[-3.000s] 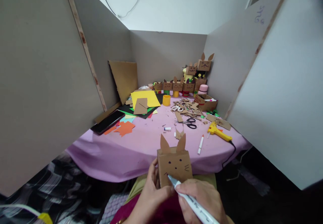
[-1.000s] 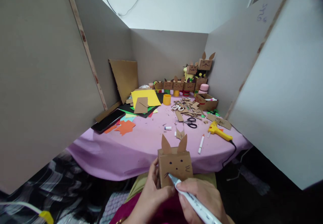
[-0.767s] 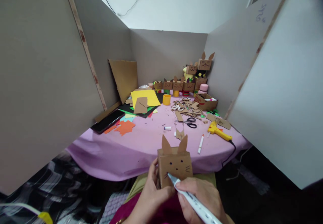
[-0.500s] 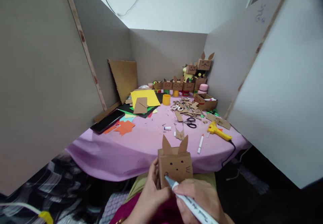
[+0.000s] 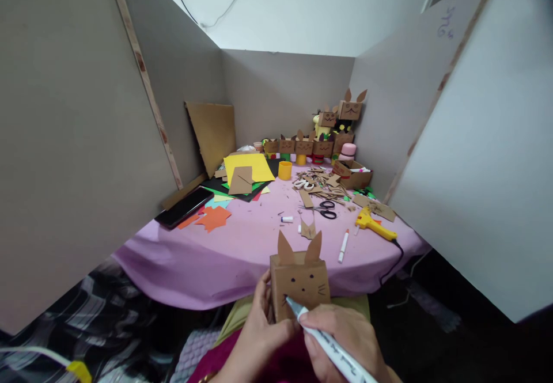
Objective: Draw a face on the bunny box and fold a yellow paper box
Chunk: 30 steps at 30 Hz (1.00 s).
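Note:
A cardboard box (image 5: pixel 309 299) with two pointed ears stands over my lap, in front of the table edge. Its front bears two eye dots, a nose dot and whisker lines on the right cheek. My left hand (image 5: pixel 268 319) grips the box by its left side and lower edge. In my right hand (image 5: pixel 345 334) is a white marker (image 5: pixel 330 345), its grey tip touching the left cheek, where short dark strokes show. The lower part of the box is hidden behind my hands.
On the pink tablecloth (image 5: pixel 250 250) lie a white-and-orange marker (image 5: pixel 343 246), black-handled scissors (image 5: pixel 327 209), a yellow glue gun (image 5: pixel 375 224), cardboard scraps (image 5: pixel 322 184), coloured paper (image 5: pixel 254 167) and a phone (image 5: pixel 184 207). Several box-headed figures (image 5: pixel 305 147) stand at the back. Grey partitions (image 5: pixel 289 83) enclose the table.
The marker tip has shifted slightly right and up on the left cheek, and the whisker strokes there show more. My left hand and the box have stayed put.

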Each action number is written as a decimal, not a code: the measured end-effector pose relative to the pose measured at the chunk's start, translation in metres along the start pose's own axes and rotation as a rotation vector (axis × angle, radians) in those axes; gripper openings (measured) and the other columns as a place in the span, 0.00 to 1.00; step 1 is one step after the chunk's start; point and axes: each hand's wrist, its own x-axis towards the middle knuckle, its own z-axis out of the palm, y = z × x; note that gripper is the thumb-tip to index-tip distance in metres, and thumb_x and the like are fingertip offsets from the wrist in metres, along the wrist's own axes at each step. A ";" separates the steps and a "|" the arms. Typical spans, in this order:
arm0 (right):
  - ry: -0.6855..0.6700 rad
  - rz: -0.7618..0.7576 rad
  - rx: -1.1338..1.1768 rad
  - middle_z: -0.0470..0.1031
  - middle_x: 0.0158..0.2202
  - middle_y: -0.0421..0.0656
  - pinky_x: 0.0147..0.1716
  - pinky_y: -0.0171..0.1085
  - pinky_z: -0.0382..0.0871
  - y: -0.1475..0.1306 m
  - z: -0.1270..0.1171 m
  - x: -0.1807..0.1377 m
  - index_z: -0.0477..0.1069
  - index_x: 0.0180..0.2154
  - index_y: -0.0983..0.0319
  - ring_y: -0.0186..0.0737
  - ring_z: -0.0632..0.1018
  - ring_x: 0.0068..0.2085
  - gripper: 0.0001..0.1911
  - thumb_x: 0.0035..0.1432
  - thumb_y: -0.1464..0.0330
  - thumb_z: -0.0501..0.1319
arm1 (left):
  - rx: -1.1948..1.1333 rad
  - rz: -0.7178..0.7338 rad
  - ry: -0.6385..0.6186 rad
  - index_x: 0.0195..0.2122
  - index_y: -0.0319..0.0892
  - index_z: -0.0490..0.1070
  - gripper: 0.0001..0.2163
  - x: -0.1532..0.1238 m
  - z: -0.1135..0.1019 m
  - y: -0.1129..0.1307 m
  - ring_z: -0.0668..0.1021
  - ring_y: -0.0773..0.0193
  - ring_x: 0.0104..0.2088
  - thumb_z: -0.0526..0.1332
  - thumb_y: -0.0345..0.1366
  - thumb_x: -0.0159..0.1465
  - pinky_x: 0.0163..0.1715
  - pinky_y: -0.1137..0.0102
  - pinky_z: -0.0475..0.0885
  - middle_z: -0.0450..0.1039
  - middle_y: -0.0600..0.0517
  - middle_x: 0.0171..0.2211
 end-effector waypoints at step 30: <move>0.027 0.015 0.025 0.73 0.17 0.39 0.16 0.29 0.69 0.001 0.001 -0.010 0.69 0.30 0.64 0.33 0.74 0.15 0.06 0.53 0.76 0.54 | -0.058 -0.026 0.059 0.53 0.41 0.56 0.35 -0.002 0.001 0.002 0.66 0.47 0.54 0.64 0.25 0.42 0.52 0.59 0.62 0.66 0.42 0.53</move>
